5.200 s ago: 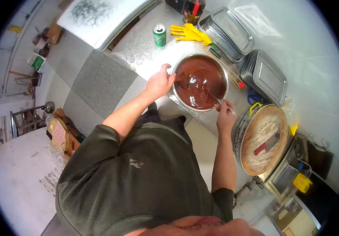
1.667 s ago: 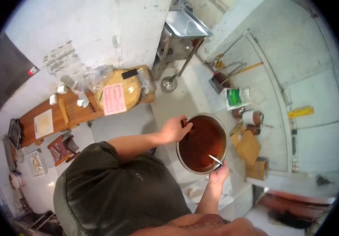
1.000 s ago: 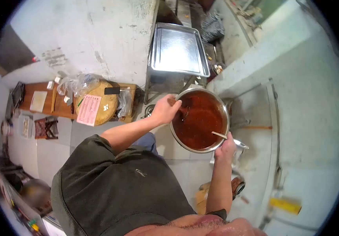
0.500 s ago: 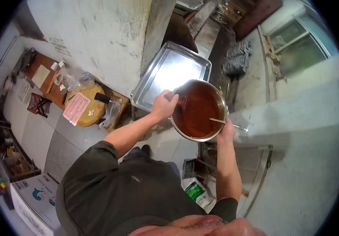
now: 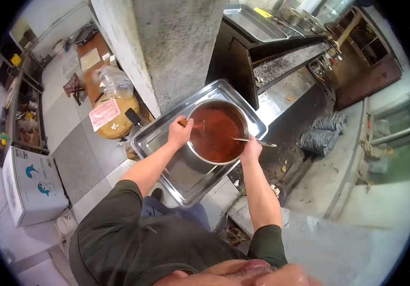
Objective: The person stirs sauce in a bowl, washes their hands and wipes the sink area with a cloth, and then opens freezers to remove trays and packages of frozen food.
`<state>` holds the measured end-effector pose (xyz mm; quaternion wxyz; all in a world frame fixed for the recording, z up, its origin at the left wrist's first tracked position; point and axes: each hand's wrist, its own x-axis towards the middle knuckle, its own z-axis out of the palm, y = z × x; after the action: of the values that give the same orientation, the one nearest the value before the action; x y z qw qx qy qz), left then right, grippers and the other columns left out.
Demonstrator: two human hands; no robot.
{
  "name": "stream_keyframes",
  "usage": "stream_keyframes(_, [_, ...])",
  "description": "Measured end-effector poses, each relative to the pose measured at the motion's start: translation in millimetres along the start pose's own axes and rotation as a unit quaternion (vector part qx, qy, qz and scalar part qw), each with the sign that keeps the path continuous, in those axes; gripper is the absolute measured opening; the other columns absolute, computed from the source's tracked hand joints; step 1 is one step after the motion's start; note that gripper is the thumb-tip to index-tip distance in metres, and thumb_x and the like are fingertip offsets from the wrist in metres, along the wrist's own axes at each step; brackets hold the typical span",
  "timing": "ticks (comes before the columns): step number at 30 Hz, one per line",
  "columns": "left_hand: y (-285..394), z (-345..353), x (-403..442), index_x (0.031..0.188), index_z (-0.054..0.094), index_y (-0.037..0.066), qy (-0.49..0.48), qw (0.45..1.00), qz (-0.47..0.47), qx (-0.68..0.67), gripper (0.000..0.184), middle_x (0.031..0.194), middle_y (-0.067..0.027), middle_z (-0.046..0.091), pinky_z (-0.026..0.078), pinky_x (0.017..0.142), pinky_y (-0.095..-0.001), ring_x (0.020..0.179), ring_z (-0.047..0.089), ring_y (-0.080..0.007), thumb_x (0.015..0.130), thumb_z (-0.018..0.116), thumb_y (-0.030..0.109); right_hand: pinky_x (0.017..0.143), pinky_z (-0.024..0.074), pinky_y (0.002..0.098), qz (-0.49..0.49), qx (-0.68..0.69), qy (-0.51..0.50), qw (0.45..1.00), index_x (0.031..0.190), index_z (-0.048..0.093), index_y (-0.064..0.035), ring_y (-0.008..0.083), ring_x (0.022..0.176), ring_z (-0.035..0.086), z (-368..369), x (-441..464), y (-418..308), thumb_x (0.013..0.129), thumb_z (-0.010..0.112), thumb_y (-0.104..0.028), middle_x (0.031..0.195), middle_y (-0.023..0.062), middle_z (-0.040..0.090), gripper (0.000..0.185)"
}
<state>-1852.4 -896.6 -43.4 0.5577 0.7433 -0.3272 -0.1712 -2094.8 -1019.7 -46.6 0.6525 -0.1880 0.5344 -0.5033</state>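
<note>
A round stainless steel pot (image 5: 218,163) with reddish-brown sauce (image 5: 217,136) in it is held between my two hands. My left hand (image 5: 180,133) is closed on its left rim, along with a brown handle (image 5: 182,123) that leads into the sauce. At the right rim, my right hand (image 5: 251,150) grips the pot beside a metal utensil handle (image 5: 262,142), whose other end is in the sauce. Beneath the pot lies a large rectangular metal tray (image 5: 174,178). Whether the pot rests on the tray, I cannot tell.
A concrete pillar (image 5: 176,52) rises behind the tray. To the left stands a round wooden block (image 5: 114,126) with a pink paper (image 5: 104,114). Another metal tray (image 5: 257,24) is on the stove structure. Black bags (image 5: 321,136) lie to the right, a white box freezer (image 5: 36,183) at lower left.
The pot has moved left and slightly down in view, now over the middle of the tray. My view has turned right, showing more of the stove. Both hands keep hold of the pot.
</note>
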Motion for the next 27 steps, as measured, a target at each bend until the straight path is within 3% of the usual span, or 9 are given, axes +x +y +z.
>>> stream_keyframes(3, [-11, 22, 12, 0.099, 0.063, -0.005, 0.025, 0.999, -0.041, 0.004, 0.042, 0.086, -0.0180, 0.067, 0.050, 0.074, -0.0318, 0.080, 0.065, -0.0236, 0.081, 0.068, 0.032, 0.083, 0.0501, 0.0408, 0.031, -0.044, -0.011, 0.999, 0.109, 0.055, 0.0053, 0.0257, 0.095, 0.059, 18, 27, -6, 0.092, 0.050, -0.012, 0.107, 0.0131, 0.059, 0.024])
stream_keyframes(5, [-20, 34, 23, 0.100, 0.063, -0.004, 0.039, 0.997, -0.060, 0.018, 0.041, 0.088, -0.0175, 0.068, 0.050, 0.076, -0.0310, 0.082, 0.065, -0.0223, 0.081, 0.068, 0.032, 0.084, 0.0449, 0.0362, -0.023, -0.112, 0.008, 0.993, 0.113, 0.055, 0.0052, 0.0229, 0.094, 0.057, 24, 55, 3, 0.086, 0.057, -0.017, 0.109, 0.0119, 0.060, 0.035])
stream_keyframes(9, [-29, 48, 32, 0.097, 0.064, -0.002, 0.062, 0.996, -0.062, -0.009, 0.035, 0.085, -0.0128, 0.068, 0.050, 0.073, -0.0304, 0.078, 0.064, -0.0166, 0.082, 0.068, 0.029, 0.086, 0.0443, 0.0355, 0.052, -0.063, -0.014, 0.997, 0.110, 0.058, 0.0046, 0.0236, 0.094, 0.057, 21, 115, 36, 0.087, 0.056, -0.020, 0.108, 0.0123, 0.060, 0.034])
stream_keyframes(10, [-17, 46, 31, 0.096, 0.064, 0.000, 0.040, 0.990, -0.130, -0.038, 0.032, 0.081, -0.0106, 0.068, 0.050, 0.070, -0.0299, 0.074, 0.063, -0.0153, 0.082, 0.068, 0.029, 0.084, 0.0459, 0.0389, 0.085, -0.060, -0.020, 0.994, 0.107, 0.058, 0.0051, 0.0235, 0.093, 0.057, 18, 122, 40, 0.088, 0.056, -0.023, 0.105, 0.0120, 0.060, 0.034])
stream_keyframes(11, [-18, 47, 29, 0.095, 0.064, 0.000, 0.048, 0.988, -0.122, -0.076, 0.032, 0.080, -0.0093, 0.067, 0.050, 0.069, -0.0299, 0.073, 0.061, -0.0138, 0.082, 0.068, 0.029, 0.081, 0.0481, 0.0409, 0.082, -0.071, -0.047, 0.993, 0.106, 0.056, 0.0076, 0.0252, 0.091, 0.057, 21, 119, 36, 0.089, 0.055, -0.022, 0.103, 0.0133, 0.059, 0.034])
stream_keyframes(18, [-30, 52, 37, 0.094, 0.064, -0.001, 0.069, 0.991, -0.114, 0.031, 0.035, 0.077, -0.0101, 0.067, 0.049, 0.070, -0.0298, 0.073, 0.063, -0.0165, 0.082, 0.066, 0.032, 0.084, 0.0493, 0.0384, 0.084, -0.114, -0.047, 0.989, 0.109, 0.055, 0.0111, 0.0266, 0.094, 0.060, 45, 92, 9, 0.091, 0.053, -0.018, 0.105, 0.0158, 0.059, 0.035])
stream_keyframes(22, [-19, 42, 39, 0.100, 0.063, -0.001, 0.014, 0.986, -0.134, 0.096, 0.045, 0.082, -0.0130, 0.068, 0.050, 0.073, -0.0310, 0.078, 0.065, -0.0216, 0.082, 0.065, 0.040, 0.094, 0.0419, 0.0316, -0.105, -0.335, -0.124, 0.928, 0.119, 0.054, 0.0082, 0.0227, 0.103, 0.057, 45, 70, -18, 0.091, 0.056, -0.016, 0.113, 0.0166, 0.059, 0.038])
stream_keyframes(23, [-19, 41, 38, 0.102, 0.063, -0.001, 0.023, 0.985, -0.137, 0.100, 0.046, 0.084, -0.0139, 0.068, 0.050, 0.075, -0.0315, 0.080, 0.065, -0.0225, 0.082, 0.065, 0.041, 0.088, 0.0443, 0.0289, -0.167, -0.313, -0.157, 0.922, 0.114, 0.058, 0.0084, 0.0190, 0.096, 0.059, 43, 68, -22, 0.090, 0.059, -0.018, 0.104, 0.0139, 0.063, 0.035])
stream_keyframes(27, [-19, 36, 38, 0.108, 0.061, -0.002, 0.038, 0.984, -0.140, 0.102, 0.053, 0.096, -0.0178, 0.067, 0.050, 0.080, -0.0339, 0.089, 0.065, -0.0264, 0.083, 0.065, 0.044, 0.069, 0.0448, 0.0233, -0.099, -0.456, -0.277, 0.840, 0.103, 0.063, 0.0069, 0.0095, 0.075, 0.055, 50, 54, -61, 0.089, 0.063, -0.020, 0.083, 0.0060, 0.064, 0.031])
